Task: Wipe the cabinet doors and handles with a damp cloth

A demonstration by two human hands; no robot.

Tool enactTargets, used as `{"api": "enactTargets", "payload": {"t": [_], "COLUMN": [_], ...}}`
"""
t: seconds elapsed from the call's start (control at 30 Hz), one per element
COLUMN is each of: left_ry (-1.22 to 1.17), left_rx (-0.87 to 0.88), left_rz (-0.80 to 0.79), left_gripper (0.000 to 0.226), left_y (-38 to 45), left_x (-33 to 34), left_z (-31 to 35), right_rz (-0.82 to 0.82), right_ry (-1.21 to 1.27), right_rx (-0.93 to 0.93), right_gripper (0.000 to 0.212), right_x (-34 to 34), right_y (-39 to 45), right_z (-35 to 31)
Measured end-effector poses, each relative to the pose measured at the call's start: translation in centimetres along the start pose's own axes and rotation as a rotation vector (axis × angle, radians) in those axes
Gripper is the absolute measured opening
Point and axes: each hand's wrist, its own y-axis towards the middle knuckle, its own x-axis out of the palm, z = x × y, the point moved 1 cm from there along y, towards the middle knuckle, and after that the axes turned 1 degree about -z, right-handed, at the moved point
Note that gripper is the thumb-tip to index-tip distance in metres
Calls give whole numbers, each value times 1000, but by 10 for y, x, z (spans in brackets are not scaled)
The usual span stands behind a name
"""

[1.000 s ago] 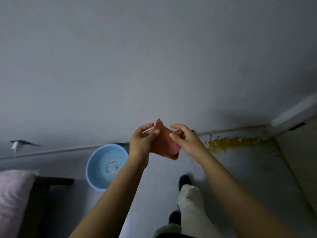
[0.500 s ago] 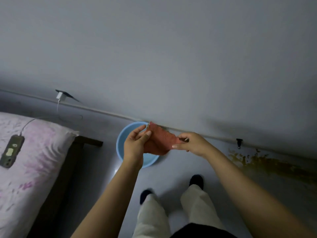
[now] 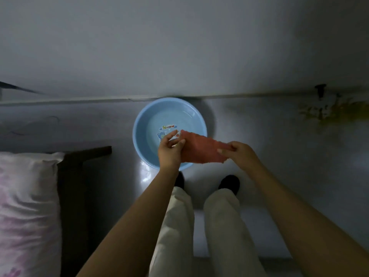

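The person stands facing a pale wall (image 3: 179,47), toes near a blue plastic basin (image 3: 143,124) that sits on the floor right against the wall's foot. Open floor (image 3: 289,156) stretches to the right of the basin and the feet; to the left the room is tighter, with the dark wooden corner of a bed frame (image 3: 79,156) near the basin and a pink-patterned white pillow (image 3: 28,206) lying on it at the left edge.

Both hands hold a reddish-pink cloth (image 3: 201,149) spread between them above the near right part of the basin. The left hand (image 3: 169,150) pinches the cloth's left end between thumb and curled fingers, with the upper fingers lifted loosely. The right hand (image 3: 237,151) pinches the right end, its fingers folded around the edge. The cloth hangs taut-ish, its frayed lower edge drooping slightly.

The basin holds shallow clear water, and a colourful cartoon print shows on its bottom. Black shoes (image 3: 229,183) and cream trousers (image 3: 219,226) show below the arms.

The floor is grey and glossy, with a bright reflection just before the basin. A yellowish-brown stain (image 3: 329,110) marks the floor along the wall at right, beside a small dark fitting (image 3: 320,89). The light is dim.
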Motion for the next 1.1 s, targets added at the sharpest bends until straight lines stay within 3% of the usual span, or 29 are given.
{"api": "enactTargets", "payload": {"t": [0.2, 0.4, 0.6, 0.87, 1.1], "left_ry": [143, 322, 269, 173, 399], "left_rx": [18, 78, 70, -83, -13], "left_rz": [-54, -42, -64, 17, 31], "left_gripper": [34, 39, 41, 42, 41], "left_y": [112, 200, 242, 269, 256], "left_x": [17, 30, 55, 80, 89], "left_z": [-113, -211, -267, -289, -284], "right_rz": [151, 334, 469, 384, 252], "right_ry": [193, 113, 110, 154, 229], "right_rx": [65, 38, 52, 86, 138], "right_gripper": [19, 12, 20, 30, 72], "right_x": [68, 115, 124, 134, 137], "right_y": [106, 188, 234, 260, 255], "right_z": [97, 177, 220, 239, 224]}}
